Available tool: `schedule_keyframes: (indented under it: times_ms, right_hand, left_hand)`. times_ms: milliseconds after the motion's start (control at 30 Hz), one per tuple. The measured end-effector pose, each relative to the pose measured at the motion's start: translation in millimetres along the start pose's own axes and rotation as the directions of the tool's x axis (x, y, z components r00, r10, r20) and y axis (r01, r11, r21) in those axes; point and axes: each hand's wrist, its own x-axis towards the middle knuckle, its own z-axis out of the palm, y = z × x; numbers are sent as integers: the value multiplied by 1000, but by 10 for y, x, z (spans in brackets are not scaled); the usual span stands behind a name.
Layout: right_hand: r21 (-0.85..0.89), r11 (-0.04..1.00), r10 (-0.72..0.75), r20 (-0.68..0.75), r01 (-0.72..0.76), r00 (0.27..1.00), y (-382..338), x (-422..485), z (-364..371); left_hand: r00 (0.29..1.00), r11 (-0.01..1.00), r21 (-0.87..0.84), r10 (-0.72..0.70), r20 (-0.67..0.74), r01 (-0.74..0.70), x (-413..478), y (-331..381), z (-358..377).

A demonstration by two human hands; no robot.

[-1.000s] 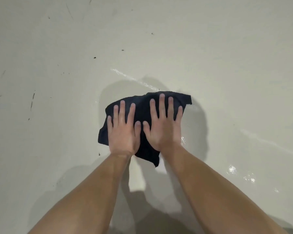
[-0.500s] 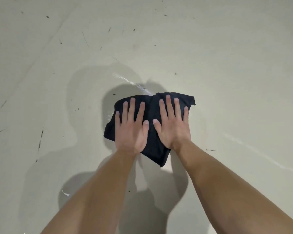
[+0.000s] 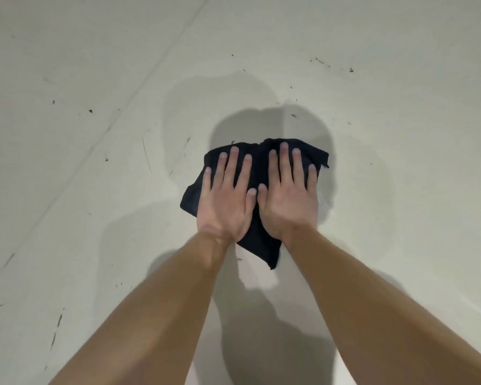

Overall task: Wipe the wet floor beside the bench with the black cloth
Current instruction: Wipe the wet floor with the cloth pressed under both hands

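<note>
The black cloth [image 3: 261,165] lies crumpled on the pale floor [image 3: 95,207] in the middle of the head view. My left hand [image 3: 225,204] presses flat on its left half, fingers spread. Beside it, thumbs almost touching, my right hand [image 3: 289,201] presses flat on the right half. One corner of the cloth sticks out toward me between my wrists. A faint wet sheen [image 3: 325,202] shows on the floor just right of the cloth. No bench is in view.
The floor carries small dark specks and scuffs [image 3: 351,70] at the far right and along the left. A thin seam line [image 3: 139,87] runs diagonally across the left side. Shadows of my head and arms fall around the cloth.
Both hands have pushed the cloth forward across the floor. The white wet streak ahead of the cloth and the glints at the right no longer show.
</note>
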Motion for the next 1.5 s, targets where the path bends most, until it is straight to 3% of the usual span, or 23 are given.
schedule_keyframes:
  times_ms: [133,300,467,600,700,833,1000,1267,1500]
  right_hand:
    - [-4,1000,-18,-22,18,1000,-23,108,-38]
    - [-3,1000,-6,57,6,998,-29,368,-193]
    - [75,975,215,-48,-211,975,38,1512,-438]
    - [74,957,287,-84,-281,954,129,1981,-513]
    - [71,956,290,-50,-286,956,127,1808,-517]
    - [45,954,299,-71,-297,952,143,1061,-390]
    - [-13,933,360,60,-360,931,142,400,-254]
    - [-15,977,211,148,-211,966,479,705,-458]
    - [-24,980,200,5,-200,980,1381,2011,-906]
  left_hand:
    - [1000,999,-37,22,16,-22,95,-16,-47]
    - [990,992,13,128,51,-129,510,-146,-169]
    - [977,977,-2,214,-28,-214,1852,-139,-423]
    - [972,972,16,236,-13,-235,2481,-62,-555]
    - [972,972,-10,235,-7,-235,2328,-28,-553]
    - [970,970,-4,241,-22,-241,1490,-10,-350]
    - [970,971,-20,239,40,-239,1112,20,-256]
    - [938,943,-13,333,99,-333,1405,76,-363]
    - [965,965,-11,263,3,-263,2905,1008,-572]
